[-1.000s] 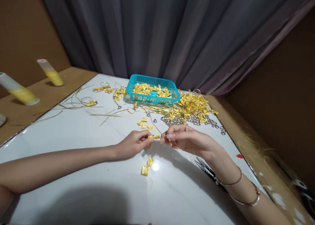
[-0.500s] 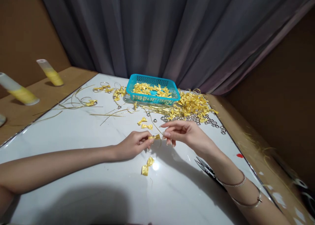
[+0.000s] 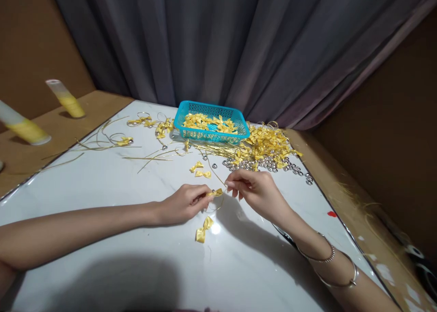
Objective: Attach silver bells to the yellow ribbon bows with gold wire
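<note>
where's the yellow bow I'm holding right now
In the head view, the yellow bow is near the middle, pinched in your left hand and just left of your right hand, above the white table.

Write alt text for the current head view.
A person's left hand pinches a yellow bow while the right hand holds a thin gold cord over a white table. Beyond, a turquoise basket containing more bows stands near small silver pieces.

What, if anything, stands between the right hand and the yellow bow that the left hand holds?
Nothing visible blocks the way: a small open gap separates the right hand from the yellow bow in the left hand. The right hand appears to pinch a thin gold cord.
</note>
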`<action>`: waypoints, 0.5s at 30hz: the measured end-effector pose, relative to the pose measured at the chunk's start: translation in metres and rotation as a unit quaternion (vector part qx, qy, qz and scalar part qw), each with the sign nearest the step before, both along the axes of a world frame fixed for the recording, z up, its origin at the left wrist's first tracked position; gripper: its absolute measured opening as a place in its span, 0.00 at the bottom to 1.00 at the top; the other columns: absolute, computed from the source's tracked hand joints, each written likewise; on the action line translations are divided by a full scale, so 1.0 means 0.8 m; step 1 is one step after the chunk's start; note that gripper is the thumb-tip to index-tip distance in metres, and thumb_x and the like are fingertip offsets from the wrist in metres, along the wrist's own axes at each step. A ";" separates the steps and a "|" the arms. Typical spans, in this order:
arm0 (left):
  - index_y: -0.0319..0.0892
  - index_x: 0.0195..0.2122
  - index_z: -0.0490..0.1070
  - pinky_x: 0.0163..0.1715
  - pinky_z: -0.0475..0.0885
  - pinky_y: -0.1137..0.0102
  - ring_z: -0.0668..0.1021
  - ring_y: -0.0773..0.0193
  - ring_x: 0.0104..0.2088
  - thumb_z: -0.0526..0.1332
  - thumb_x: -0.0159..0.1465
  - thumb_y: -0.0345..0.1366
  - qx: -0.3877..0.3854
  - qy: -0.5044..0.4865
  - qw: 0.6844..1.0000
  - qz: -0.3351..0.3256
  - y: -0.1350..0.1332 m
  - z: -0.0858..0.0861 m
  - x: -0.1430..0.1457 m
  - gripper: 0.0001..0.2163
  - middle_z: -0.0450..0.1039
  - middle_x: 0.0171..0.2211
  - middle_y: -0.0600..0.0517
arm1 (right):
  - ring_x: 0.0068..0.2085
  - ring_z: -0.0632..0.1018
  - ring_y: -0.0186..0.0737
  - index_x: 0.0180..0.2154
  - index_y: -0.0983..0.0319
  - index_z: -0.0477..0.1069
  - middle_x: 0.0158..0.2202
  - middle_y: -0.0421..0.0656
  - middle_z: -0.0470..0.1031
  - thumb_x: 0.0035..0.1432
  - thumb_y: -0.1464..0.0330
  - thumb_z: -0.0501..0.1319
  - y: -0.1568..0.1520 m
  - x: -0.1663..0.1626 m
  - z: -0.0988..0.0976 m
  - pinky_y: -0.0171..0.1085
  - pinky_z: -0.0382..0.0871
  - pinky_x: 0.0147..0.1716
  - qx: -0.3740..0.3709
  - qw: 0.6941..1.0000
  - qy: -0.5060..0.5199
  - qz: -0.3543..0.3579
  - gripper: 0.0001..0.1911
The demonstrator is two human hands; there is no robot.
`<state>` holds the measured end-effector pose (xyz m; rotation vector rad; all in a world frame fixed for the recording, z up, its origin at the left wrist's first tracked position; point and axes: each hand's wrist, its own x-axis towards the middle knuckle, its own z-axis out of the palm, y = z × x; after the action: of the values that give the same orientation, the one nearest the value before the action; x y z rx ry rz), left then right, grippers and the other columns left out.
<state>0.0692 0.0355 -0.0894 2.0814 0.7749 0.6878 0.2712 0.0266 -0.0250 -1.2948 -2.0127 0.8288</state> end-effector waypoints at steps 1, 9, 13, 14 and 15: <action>0.39 0.29 0.66 0.22 0.60 0.77 0.65 0.73 0.20 0.51 0.66 0.35 0.005 0.001 1.000 -0.001 0.000 0.001 0.000 0.09 0.65 0.21 0.57 | 0.21 0.71 0.30 0.26 0.62 0.70 0.19 0.38 0.71 0.55 0.72 0.57 0.000 -0.001 0.001 0.32 0.64 0.22 -0.015 1.000 0.013 0.000 0.07; 0.39 0.27 0.64 0.22 0.59 0.76 0.64 0.73 0.20 0.50 0.66 0.35 0.029 0.010 1.000 -0.004 0.000 0.001 0.002 0.11 0.62 0.20 0.58 | 0.19 0.71 0.30 0.26 0.63 0.68 0.21 0.39 0.71 0.55 0.64 0.60 -0.001 -0.009 -0.006 0.32 0.65 0.19 -0.096 0.982 0.157 -0.041 0.10; 0.39 0.27 0.63 0.23 0.60 0.76 0.66 0.72 0.21 0.51 0.66 0.35 0.030 0.014 0.999 -0.010 -0.001 -0.001 0.000 0.10 0.63 0.21 0.57 | 0.19 0.69 0.29 0.26 0.63 0.68 0.20 0.38 0.70 0.56 0.66 0.58 0.000 -0.012 -0.016 0.32 0.63 0.19 -0.070 0.989 0.120 -0.042 0.09; 0.40 0.27 0.63 0.23 0.60 0.76 0.66 0.72 0.21 0.51 0.66 0.34 0.029 0.014 0.999 -0.011 -0.001 -0.001 0.000 0.10 0.63 0.21 0.57 | 0.18 0.69 0.28 0.25 0.63 0.68 0.19 0.38 0.69 0.56 0.67 0.58 0.001 -0.013 -0.017 0.31 0.62 0.19 -0.064 0.991 0.112 -0.042 0.09; 0.40 0.27 0.62 0.23 0.60 0.76 0.66 0.72 0.21 0.50 0.66 0.34 0.029 0.014 0.999 -0.011 -0.002 -0.001 0.000 0.11 0.63 0.21 0.57 | 0.18 0.68 0.28 0.25 0.63 0.68 0.19 0.38 0.69 0.56 0.67 0.57 0.001 -0.013 -0.018 0.31 0.61 0.19 -0.060 0.992 0.104 -0.042 0.09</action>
<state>0.0689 0.0342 -0.0904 2.1540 0.7545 0.6769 0.2606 0.0271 -0.0393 -1.2908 -1.7578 1.0139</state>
